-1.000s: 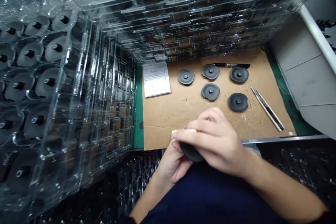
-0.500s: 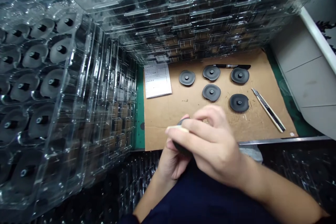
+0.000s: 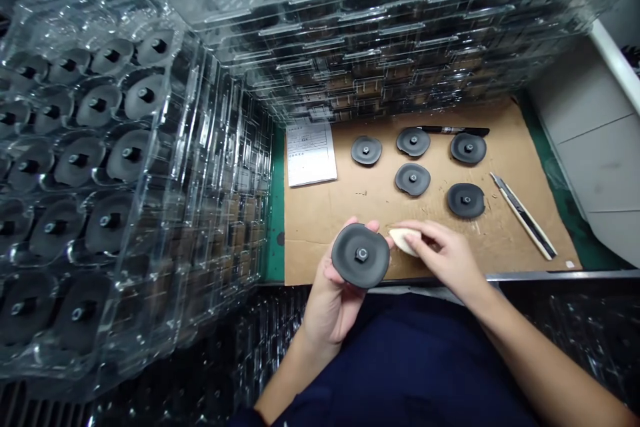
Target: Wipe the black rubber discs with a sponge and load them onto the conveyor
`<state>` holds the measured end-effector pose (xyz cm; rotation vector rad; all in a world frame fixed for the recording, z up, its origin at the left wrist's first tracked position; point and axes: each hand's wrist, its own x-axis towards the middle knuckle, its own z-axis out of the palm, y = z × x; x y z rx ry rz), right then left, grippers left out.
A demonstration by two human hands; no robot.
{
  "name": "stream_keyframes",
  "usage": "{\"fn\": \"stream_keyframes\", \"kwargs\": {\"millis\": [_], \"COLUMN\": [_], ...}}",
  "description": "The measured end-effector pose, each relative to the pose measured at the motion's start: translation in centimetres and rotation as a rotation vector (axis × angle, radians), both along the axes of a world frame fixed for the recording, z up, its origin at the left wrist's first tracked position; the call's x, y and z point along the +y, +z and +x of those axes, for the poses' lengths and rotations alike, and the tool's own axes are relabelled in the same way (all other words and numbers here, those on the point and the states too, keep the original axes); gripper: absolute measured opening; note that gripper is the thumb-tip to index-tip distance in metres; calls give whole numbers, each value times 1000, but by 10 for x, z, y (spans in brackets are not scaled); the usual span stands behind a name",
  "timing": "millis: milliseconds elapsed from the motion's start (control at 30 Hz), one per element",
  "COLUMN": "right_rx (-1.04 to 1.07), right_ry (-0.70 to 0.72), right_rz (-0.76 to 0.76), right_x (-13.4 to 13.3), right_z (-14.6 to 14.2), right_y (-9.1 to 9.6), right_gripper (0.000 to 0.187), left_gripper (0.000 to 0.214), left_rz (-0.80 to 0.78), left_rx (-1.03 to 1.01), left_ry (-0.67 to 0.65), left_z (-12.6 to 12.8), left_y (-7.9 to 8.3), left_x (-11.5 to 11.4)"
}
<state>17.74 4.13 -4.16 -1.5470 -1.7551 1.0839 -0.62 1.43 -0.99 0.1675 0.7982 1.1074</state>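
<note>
My left hand (image 3: 333, 297) grips a round black rubber disc (image 3: 361, 255) with a small metal nut at its centre, face up over the near edge of a cardboard sheet (image 3: 325, 213). Just right of the disc, my right hand (image 3: 445, 257) pinches a small pale cream piece (image 3: 403, 239), whose tip almost touches the disc's rim. Several more black discs (image 3: 413, 179) lie flat in two rows on the cardboard farther back.
Tall stacks of clear plastic trays (image 3: 100, 167) holding similar discs stand at the left, and more trays (image 3: 380, 33) wall off the back. A white paper slip (image 3: 311, 152), a black marker (image 3: 457, 131) and a utility knife (image 3: 523, 215) lie on the cardboard. A grey box (image 3: 590, 127) stands right.
My right hand has lifted off the disc and drawn to the right with the pale piece. The disc, earlier covered by that hand, now shows its whole face in my left hand.
</note>
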Motion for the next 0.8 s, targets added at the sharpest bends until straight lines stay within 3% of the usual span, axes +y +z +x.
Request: {"fn": "stream_keyframes", "kwargs": {"millis": [100,233,333,400,467,533,667,733,800], "right_rx": [64,183,170,141,129,161,177,35,-75], "right_ry": [-5,251,408,413,298,271,420,322,243], "right_rz": [147,412,259,187,300,410,297,281,394], "right_x": [10,7,3,5,8,8,-2,-3,2], "right_z": [-11,-35,-44,-47,-48,-45,-25,-16,-12], "right_y": [43,81,86,85,85,85,85,82,77], "right_gripper": [25,29,25,24,25,26,27,28,30], "left_gripper": [60,51,39,43,44,43,47,48,47], "left_rz": [-5,-19,-2,13,23,35,95,100,81], "left_rx": [51,90,139,193,215,194,162,176,163], "left_ry": [21,59,102,128,125,98,63,56,50], "left_z": [4,6,5,6,9,11,8,6,5], "left_y": [3,3,3,5,9,15,19,16,13], "left_x": [-3,-8,-8,-6,-5,-3,-2,-2,-2]}}
